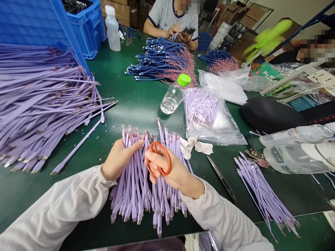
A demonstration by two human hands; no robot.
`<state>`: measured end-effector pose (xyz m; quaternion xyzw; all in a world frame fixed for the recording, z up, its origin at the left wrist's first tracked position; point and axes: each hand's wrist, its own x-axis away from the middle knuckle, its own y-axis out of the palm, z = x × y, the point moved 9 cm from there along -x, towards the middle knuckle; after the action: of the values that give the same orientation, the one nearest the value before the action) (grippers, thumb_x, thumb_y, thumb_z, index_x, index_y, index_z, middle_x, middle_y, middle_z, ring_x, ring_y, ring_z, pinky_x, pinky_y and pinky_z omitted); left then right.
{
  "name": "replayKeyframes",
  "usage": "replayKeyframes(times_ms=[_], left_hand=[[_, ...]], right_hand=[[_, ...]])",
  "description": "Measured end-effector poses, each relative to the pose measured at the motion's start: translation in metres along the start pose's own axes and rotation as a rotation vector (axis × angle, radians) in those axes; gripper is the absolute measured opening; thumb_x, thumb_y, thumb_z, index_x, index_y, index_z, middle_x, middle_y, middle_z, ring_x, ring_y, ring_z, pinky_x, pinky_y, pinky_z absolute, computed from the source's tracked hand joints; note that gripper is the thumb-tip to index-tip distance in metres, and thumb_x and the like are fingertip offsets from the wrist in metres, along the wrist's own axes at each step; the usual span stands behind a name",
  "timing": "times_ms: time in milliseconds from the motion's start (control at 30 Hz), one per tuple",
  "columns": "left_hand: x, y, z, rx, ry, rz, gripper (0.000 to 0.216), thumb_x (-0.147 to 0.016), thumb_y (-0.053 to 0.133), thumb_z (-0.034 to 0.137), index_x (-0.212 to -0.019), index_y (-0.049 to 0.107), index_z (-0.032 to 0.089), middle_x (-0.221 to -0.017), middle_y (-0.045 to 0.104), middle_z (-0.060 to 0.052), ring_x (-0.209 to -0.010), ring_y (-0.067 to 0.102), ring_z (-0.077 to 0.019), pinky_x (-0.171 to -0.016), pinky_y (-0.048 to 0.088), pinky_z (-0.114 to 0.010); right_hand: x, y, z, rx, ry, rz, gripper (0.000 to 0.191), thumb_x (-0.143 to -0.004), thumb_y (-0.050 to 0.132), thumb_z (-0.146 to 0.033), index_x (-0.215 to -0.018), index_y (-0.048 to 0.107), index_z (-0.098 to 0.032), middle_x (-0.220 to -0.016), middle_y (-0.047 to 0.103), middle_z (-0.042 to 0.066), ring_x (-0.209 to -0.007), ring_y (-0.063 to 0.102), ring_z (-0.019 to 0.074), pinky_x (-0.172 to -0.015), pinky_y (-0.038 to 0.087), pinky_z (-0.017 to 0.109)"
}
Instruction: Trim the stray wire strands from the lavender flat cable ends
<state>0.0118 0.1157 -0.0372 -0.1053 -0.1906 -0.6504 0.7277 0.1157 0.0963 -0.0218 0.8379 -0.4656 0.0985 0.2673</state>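
My right hand (174,174) grips scissors with orange handles (169,164); the blades point up and away, toward my left thumb. My left hand (119,157) is closed at the upper part of the lilac flat cables (133,195), its thumb stretched toward the scissor blades. Its other fingers are mostly hidden, and I take it to be pinching a cable among them. These cables lie side by side in front of me, with stripped wire ends at the far side and plugs toward me. A crumpled white tissue (196,145) lies right of the bundle.
A large lilac cable pile (44,104) fills the left. Ahead stand a green-capped bottle (172,97) and a bagged cable bundle (201,104). Tweezers (222,179) and another cable bundle (264,191) lie right. A person (170,21) holds a phone behind blue cables (159,59).
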Motion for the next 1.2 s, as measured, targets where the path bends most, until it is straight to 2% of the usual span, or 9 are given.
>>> replayKeyframes(times_ms=[133, 233, 300, 367, 533, 700, 867, 1000, 1200], left_hand=[[0.0, 0.003, -0.005, 0.035, -0.021, -0.034, 0.047, -0.059, 0.073, 0.053, -0.082, 0.067, 0.013, -0.086, 0.07, -0.007, -0.076, 0.061, -0.0233, -0.075, 0.046, -0.035], [-0.001, 0.003, -0.004, 0.005, 0.02, -0.026, 0.046, -0.058, 0.075, 0.049, -0.086, 0.067, 0.013, -0.088, 0.069, -0.008, -0.082, 0.061, -0.0242, -0.078, 0.045, -0.035], [-0.002, 0.001, 0.0, -0.029, 0.065, -0.013, 0.043, -0.058, 0.075, 0.046, -0.084, 0.065, 0.014, -0.083, 0.067, -0.005, -0.08, 0.06, -0.0228, -0.078, 0.044, -0.034], [-0.003, 0.002, 0.003, -0.052, 0.098, -0.015, 0.038, -0.058, 0.075, 0.045, -0.079, 0.063, 0.015, -0.076, 0.065, -0.003, -0.075, 0.058, -0.0207, -0.076, 0.043, -0.033], [-0.003, 0.005, 0.004, -0.056, 0.103, -0.032, 0.032, -0.057, 0.074, 0.041, -0.073, 0.061, 0.016, -0.071, 0.062, -0.001, -0.073, 0.057, -0.0197, -0.075, 0.042, -0.031], [-0.002, 0.004, 0.004, -0.077, 0.085, -0.014, 0.032, -0.056, 0.074, 0.042, -0.068, 0.06, 0.016, -0.067, 0.06, 0.001, -0.065, 0.054, -0.0166, -0.069, 0.042, -0.03], [-0.002, 0.007, 0.004, -0.103, 0.08, -0.032, 0.033, -0.057, 0.074, 0.043, -0.073, 0.064, 0.015, -0.073, 0.065, -0.002, -0.069, 0.057, -0.0185, -0.07, 0.043, -0.03], [-0.001, 0.008, 0.006, -0.147, 0.089, -0.043, 0.035, -0.056, 0.075, 0.045, -0.07, 0.065, 0.015, -0.071, 0.066, -0.002, -0.068, 0.059, -0.0195, -0.069, 0.044, -0.03], [0.002, 0.016, 0.007, -0.146, 0.078, -0.192, 0.043, -0.067, 0.066, 0.053, -0.087, 0.071, 0.015, -0.096, 0.071, -0.008, -0.096, 0.061, -0.0293, -0.086, 0.044, -0.036]], right_hand=[[0.001, -0.021, -0.03, 0.252, -0.184, 0.192, 0.022, -0.08, 0.056, -0.037, -0.07, 0.055, -0.018, -0.044, 0.044, -0.008, -0.04, 0.047, 0.0076, -0.045, 0.045, 0.022], [0.004, -0.032, -0.063, 0.574, -0.422, 0.349, 0.01, -0.078, 0.055, -0.026, -0.082, 0.061, -0.018, -0.063, 0.05, -0.004, -0.057, 0.049, 0.0089, -0.057, 0.045, 0.024], [0.003, -0.028, -0.079, 0.758, -0.57, 0.371, 0.016, -0.076, 0.053, -0.02, -0.088, 0.064, -0.019, -0.072, 0.049, -0.002, -0.063, 0.047, 0.0097, -0.063, 0.044, 0.025], [0.0, -0.021, -0.084, 0.866, -0.646, 0.324, 0.02, -0.076, 0.053, -0.018, -0.092, 0.065, -0.019, -0.075, 0.046, -0.001, -0.065, 0.046, 0.0101, -0.064, 0.042, 0.025], [-0.007, -0.01, -0.085, 0.956, -0.691, 0.238, 0.022, -0.074, 0.054, -0.016, -0.094, 0.064, -0.016, -0.077, 0.046, 0.0, -0.066, 0.045, 0.0107, -0.064, 0.042, 0.025], [-0.003, -0.019, -0.092, 0.936, -0.749, 0.349, 0.016, -0.075, 0.048, -0.013, -0.082, 0.062, -0.016, -0.073, 0.046, -0.001, -0.063, 0.044, 0.0111, -0.062, 0.039, 0.025], [-0.007, -0.013, -0.088, 0.971, -0.723, 0.259, 0.016, -0.073, 0.051, -0.014, -0.085, 0.061, -0.017, -0.075, 0.046, -0.001, -0.066, 0.045, 0.0115, -0.064, 0.039, 0.025], [-0.009, -0.021, -0.088, 0.931, -0.682, 0.364, 0.005, -0.076, 0.053, -0.02, -0.076, 0.057, -0.018, -0.073, 0.047, -0.001, -0.064, 0.045, 0.0113, -0.063, 0.038, 0.025], [-0.015, -0.033, -0.082, 0.989, -0.575, 0.421, 0.016, -0.075, 0.055, -0.021, -0.061, 0.048, -0.019, -0.066, 0.043, -0.002, -0.06, 0.043, 0.0112, -0.058, 0.035, 0.024]])
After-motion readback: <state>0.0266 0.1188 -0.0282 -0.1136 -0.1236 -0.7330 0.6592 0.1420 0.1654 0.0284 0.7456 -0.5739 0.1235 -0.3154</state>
